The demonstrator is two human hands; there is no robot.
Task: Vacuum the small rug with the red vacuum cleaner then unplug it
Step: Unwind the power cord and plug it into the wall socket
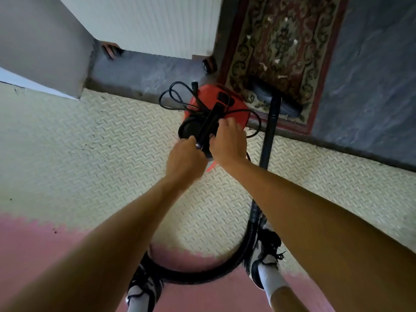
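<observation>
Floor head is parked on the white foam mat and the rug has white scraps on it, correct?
No: the head view shows the floor head resting on the near end of the rug instead. White scraps do lie on it.

Bare forearms (126, 224) — white socks (269, 281), black-and-white laced sneakers (264, 246).
</observation>
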